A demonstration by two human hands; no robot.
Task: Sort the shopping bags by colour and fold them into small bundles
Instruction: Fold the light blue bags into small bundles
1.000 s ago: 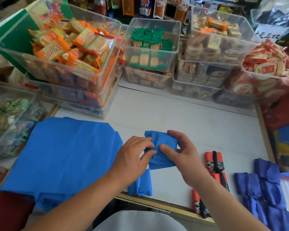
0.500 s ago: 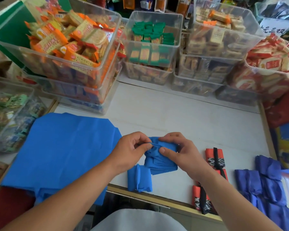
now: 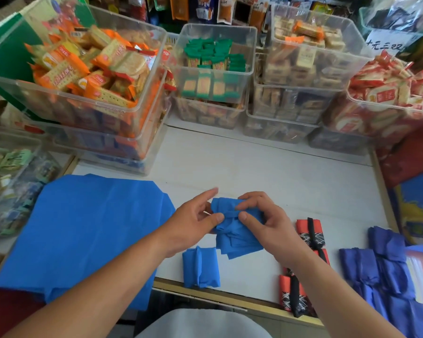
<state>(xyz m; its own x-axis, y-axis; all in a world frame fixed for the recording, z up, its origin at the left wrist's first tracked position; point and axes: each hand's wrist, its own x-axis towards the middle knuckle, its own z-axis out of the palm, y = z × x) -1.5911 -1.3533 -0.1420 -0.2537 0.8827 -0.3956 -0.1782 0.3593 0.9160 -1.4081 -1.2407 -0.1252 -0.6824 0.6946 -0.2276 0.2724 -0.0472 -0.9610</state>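
Bag (image 3: 238,237), blue, half-folded, pinched by left hand (image 3: 191,220), gripped by curled right hand (image 3: 266,219)

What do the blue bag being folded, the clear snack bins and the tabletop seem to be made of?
The blue bag looks like thin non-woven fabric, matte: soft creases, no shine. The clear snack bins are rigid glossy plastic: packets show through the walls. The tabletop is a smooth white sheet, perhaps laminate; hard to tell.
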